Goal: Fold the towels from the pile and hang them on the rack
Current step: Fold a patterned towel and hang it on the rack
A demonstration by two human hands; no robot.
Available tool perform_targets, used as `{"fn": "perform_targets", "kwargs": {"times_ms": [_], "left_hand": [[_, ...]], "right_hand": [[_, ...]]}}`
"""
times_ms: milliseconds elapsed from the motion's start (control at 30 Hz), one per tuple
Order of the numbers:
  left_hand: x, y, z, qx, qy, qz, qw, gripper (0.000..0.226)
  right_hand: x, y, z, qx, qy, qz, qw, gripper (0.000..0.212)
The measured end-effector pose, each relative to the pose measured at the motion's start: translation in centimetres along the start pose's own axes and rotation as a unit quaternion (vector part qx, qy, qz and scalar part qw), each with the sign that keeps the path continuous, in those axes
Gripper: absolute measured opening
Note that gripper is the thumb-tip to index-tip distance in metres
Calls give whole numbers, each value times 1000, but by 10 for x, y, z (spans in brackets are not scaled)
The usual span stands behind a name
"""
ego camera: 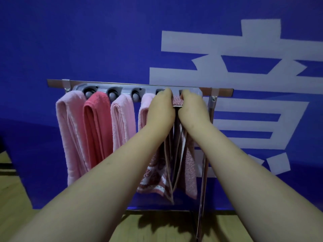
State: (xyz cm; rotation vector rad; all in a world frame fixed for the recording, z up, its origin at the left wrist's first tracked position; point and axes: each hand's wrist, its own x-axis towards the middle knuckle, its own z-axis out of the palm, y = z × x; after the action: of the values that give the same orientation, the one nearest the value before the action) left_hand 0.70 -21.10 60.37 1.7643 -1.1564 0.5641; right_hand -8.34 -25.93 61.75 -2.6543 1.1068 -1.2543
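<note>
A grey rack [125,89] with round clips is fixed on a metal bar in front of a blue wall. Several folded towels hang from it: a pale pink towel [70,130] at the left, a coral towel [97,126], another pink towel [122,119], and a pink towel [144,109] partly hidden behind my left wrist. My left hand [161,110] and my right hand [193,109] both pinch the top fold of a patterned pink-and-white towel [189,165] at the rack's right end. That towel hangs down between my forearms.
A thin metal stand pole [203,172] drops from the bar's right bracket [214,95] to the wooden floor [12,189]. The blue banner [87,41] with large white characters fills the background. The towel pile is out of view.
</note>
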Motion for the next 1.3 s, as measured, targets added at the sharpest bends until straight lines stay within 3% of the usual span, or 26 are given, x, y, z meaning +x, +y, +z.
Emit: {"fn": "perform_targets", "kwargs": {"times_ms": [167, 400, 533, 733, 933, 1033, 1300], "left_hand": [[-3, -4, 6, -54, 20, 15, 998, 24], [-37, -9, 27, -228, -6, -112, 967, 25], [-67, -25, 50, -273, -32, -175, 946, 21], [-99, -63, 93, -271, -77, -231, 931, 18], [-126, -84, 116, -321, -109, -256, 905, 12], [-141, -90, 124, -349, -124, -257, 893, 21], [-161, -110, 133, -327, -156, -286, 887, 4]], "right_hand": [[-4, 8, 7, 37, 22, -6, 999, 41], [-21, 12, 31, 55, -28, 37, 997, 33], [-41, 26, 55, 151, -77, 104, 980, 23], [-73, 42, 91, 274, -124, 159, 940, 22], [-97, 60, 125, 281, -124, 244, 920, 25], [-114, 68, 139, 293, -148, 276, 903, 18], [-135, 81, 165, 257, -137, 273, 917, 17]]}}
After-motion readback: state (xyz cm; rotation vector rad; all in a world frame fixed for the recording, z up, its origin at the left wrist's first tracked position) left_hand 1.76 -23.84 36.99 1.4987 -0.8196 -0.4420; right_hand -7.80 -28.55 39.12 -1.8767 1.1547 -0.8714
